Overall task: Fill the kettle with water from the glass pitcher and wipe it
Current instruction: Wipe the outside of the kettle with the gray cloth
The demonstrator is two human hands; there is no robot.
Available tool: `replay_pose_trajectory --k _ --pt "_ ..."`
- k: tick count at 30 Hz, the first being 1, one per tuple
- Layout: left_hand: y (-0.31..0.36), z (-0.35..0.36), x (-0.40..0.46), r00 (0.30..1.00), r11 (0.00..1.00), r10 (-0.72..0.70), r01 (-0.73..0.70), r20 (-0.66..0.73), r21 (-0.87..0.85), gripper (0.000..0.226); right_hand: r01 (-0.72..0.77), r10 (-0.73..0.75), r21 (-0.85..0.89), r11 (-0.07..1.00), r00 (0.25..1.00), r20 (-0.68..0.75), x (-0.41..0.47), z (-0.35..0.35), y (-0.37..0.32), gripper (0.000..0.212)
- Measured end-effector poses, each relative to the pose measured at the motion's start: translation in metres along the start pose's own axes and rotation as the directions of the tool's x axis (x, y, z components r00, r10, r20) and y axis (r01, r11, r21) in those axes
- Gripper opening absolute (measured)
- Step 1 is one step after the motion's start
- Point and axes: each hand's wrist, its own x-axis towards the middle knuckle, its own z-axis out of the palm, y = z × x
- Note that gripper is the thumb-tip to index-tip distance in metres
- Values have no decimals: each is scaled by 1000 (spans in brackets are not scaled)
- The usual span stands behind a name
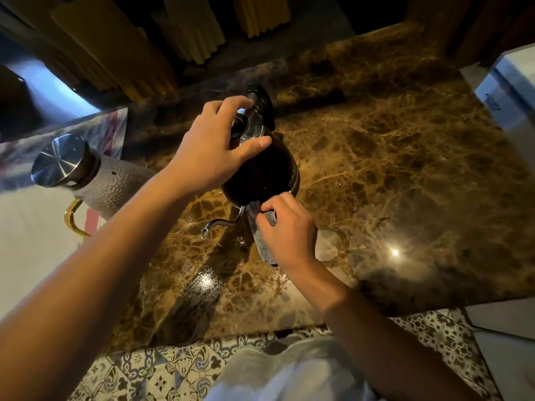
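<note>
Steadying the black kettle (260, 172) at frame centre, spout toward us, we spread our left hand (214, 146) over its lid while our nearer right hand (285, 230) pinches a grey cloth (260, 241) against its lower wall.

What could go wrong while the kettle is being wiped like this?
The right hand presses the cloth beside the thin spout; the cloth might snag it. Water droplets lie on the glossy marble counter, so the kettle could slide. The left hand rests only on the lid, which might shift.
</note>
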Motion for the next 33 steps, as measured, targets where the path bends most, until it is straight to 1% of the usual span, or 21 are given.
replay_pose_trajectory --k 3,6,8,10,12,13,15,16,17,18,19,20,22,23,24,26,28,30,33 --pt "-2 2 1 1000 1000 10 -10 -17 9 68 61 -58 27 998 994 -92 10 -2 -10 6" --pt "-3 3 2 999 1000 21 -21 -25 6 68 123 -103 103 987 977 -185 33 -7 -24 7" --pt "-4 3 3 999 999 30 -29 -33 19 68 158 -125 141 977 968 -217 46 -10 -27 9" --pt "-3 4 4 999 999 30 -28 -36 35 68 159 -119 163 974 966 -229 52 -13 -23 14" --pt "-4 3 4 999 999 27 -26 -31 31 69 72 -37 143 987 972 -232 55 -15 -12 20" --pt "-5 3 5 999 999 29 -29 -28 21 68 -11 30 93 996 977 -211 58 -15 -3 22" --pt "-8 3 4 999 999 41 -41 -17 -5 68 -190 180 -96 977 979 -96 67 -15 19 25" --pt "-9 3 5 999 999 49 -49 -11 -13 67 -234 234 -186 954 972 -22 70 -16 29 26" --pt "-10 3 5 998 998 55 -55 -5 -18 67 -245 258 -223 944 966 32 73 -19 36 25" --pt "-11 2 6 998 998 59 -59 0 -20 67 -246 261 -205 947 964 48 76 -23 41 23" --pt "-12 2 6 998 998 61 -61 3 -25 67 -255 262 -139 957 965 35 80 -27 41 19" --pt "-12 3 7 998 997 65 -65 4 -31 66 -275 275 -19 961 962 -4 84 -32 39 14" --pt "-14 3 7 997 997 72 -72 0 -38 66 -281 318 267 922 942 -109 96 -41 29 6" --pt "-15 3 7 997 996 76 -76 -2 -39 65 -245 319 355 902 933 -167 104 -45 21 8" --pt "-15 3 7 997 996 82 -82 -2 -42 65 -197 300 401 895 929 -214 111 -46 12 11" --pt "-14 3 6 996 995 84 -84 2 -46 65 -132 264 465 876 936 -232 122 -42 -6 15" --pt "-12 3 6 996 995 87 -87 -10 -44 64 -123 246 513 849 953 -179 125 -32 -20 14" --pt "-11 2 5 996 995 87 -87 -15 -40 64 -117 218 478 871 962 -162 115 -21 -24 13" --pt "-11 1 5 996 995 89 -89 -9 -37 64 -90 180 370 925 960 -216 89 -10 -8 16"
